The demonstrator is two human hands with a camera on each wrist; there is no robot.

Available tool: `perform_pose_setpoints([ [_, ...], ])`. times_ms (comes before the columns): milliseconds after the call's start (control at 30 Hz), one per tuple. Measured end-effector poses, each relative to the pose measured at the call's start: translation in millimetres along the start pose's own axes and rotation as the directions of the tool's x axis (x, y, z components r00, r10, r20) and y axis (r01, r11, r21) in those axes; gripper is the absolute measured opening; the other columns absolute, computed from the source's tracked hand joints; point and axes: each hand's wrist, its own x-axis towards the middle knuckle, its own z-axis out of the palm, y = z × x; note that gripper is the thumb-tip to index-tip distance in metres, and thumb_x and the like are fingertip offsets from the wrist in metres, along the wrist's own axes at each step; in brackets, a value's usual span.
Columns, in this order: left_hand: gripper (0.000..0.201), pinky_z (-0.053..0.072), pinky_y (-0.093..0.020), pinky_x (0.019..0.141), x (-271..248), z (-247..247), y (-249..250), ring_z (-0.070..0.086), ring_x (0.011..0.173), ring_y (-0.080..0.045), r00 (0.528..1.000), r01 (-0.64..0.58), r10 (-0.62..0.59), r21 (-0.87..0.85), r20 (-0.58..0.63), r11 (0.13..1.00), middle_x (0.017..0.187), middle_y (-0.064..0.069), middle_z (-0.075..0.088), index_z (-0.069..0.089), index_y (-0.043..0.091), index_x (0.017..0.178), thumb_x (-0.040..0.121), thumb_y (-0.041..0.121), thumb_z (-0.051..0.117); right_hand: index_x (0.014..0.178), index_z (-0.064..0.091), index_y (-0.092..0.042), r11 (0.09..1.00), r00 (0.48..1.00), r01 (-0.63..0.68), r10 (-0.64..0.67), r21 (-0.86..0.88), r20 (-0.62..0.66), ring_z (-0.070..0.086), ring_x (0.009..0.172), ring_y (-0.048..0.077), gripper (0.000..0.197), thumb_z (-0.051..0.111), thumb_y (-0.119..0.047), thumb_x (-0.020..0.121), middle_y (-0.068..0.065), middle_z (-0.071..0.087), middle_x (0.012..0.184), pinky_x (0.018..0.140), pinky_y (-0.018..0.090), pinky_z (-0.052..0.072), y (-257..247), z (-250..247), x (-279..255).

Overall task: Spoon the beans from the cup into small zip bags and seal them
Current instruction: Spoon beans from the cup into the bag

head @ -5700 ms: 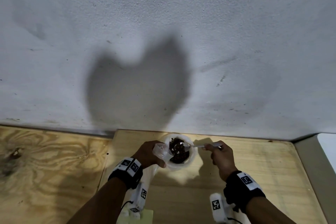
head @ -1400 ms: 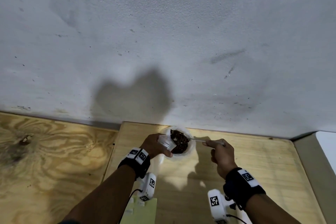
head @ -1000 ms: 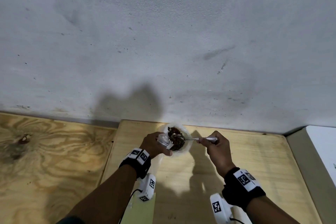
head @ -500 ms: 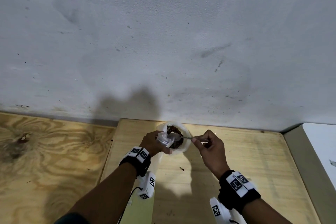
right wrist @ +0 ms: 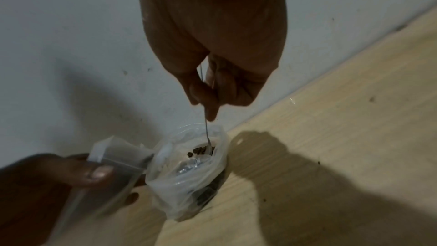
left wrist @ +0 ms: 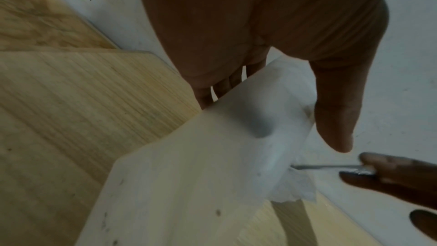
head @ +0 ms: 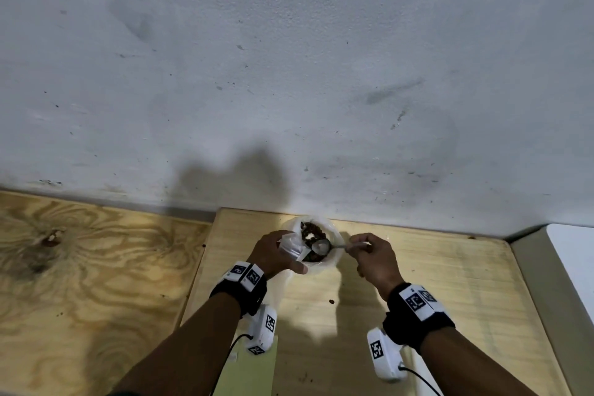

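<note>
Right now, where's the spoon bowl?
In the head view the spoon bowl sits over the beans inside the cup, right of the zip bag; the right hand pinches its handle.

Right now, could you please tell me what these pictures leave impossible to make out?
- Whether the zip bag holds any beans: in the head view the left hand hides it; in the left wrist view it is blurred.
- The cup's fill level: in the right wrist view its crumpled plastic liner hides it.
- The spoon's bowl: the left wrist view shows only the handle.
</note>
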Motion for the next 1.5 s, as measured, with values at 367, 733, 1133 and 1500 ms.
perform_pose_setpoints([
  [367, 0.078, 0.056, -0.026, 0.081, -41, -18, 35, 0.064, 0.100, -0.002, 0.962, -0.273, 0.273, 0.026, 0.009, 0.962, 0.109, 0.011, 0.069, 0.065, 0.028, 0.113, 0.042, 0.022, 0.095, 0.106, 0.068, -0.036, 0.893, 0.850, 0.418, -0.321, -0.165, 0.418, 0.055, 0.060, 0.002, 0.034, 0.056, -0.008, 0.091, -0.015, 0.061, 0.067, 0.062, 0.020, 0.046, -68, -9, -39],
  [733, 0.083, 0.051, -0.020, 0.087, -51, -32, 86, 0.060, 0.110, -0.005, 0.903, -0.420, 0.426, -0.105, 0.046, 0.901, 0.119, 0.010, 0.062, 0.053, 0.030, 0.128, 0.055, 0.035, 0.091, 0.072, 0.068, -0.016, 0.835, 0.800, 0.542, -0.474, -0.100, 0.368, 0.050, 0.052, -0.002, 0.012, 0.073, -0.015, 0.082, -0.008, 0.063, 0.069, 0.054, 0.012, 0.033, -137, -25, -64],
  [1133, 0.005, 0.055, -0.024, 0.065, -59, -45, 116, 0.065, 0.066, -0.008, 0.860, -0.508, 0.437, -0.352, -0.264, 0.787, 0.072, 0.000, 0.071, 0.071, 0.004, 0.082, 0.086, 0.006, 0.070, 0.086, 0.074, -0.017, 0.781, 0.781, 0.623, -0.620, -0.036, 0.076, 0.049, 0.048, 0.001, 0.004, 0.076, -0.013, 0.087, -0.005, 0.067, 0.074, 0.051, 0.021, 0.036, -144, -36, -70],
  [1500, 0.003, 0.054, -0.021, 0.065, -61, -43, 106, 0.067, 0.067, -0.010, 0.835, -0.551, 0.486, -0.368, -0.259, 0.749, 0.070, -0.001, 0.072, 0.074, 0.004, 0.080, 0.082, 0.002, 0.073, 0.080, 0.071, -0.032, 0.797, 0.807, 0.591, -0.586, -0.123, 0.080, 0.060, 0.068, 0.011, 0.014, 0.074, -0.020, 0.088, -0.008, 0.069, 0.077, 0.058, 0.026, 0.040, -126, -34, -61],
])
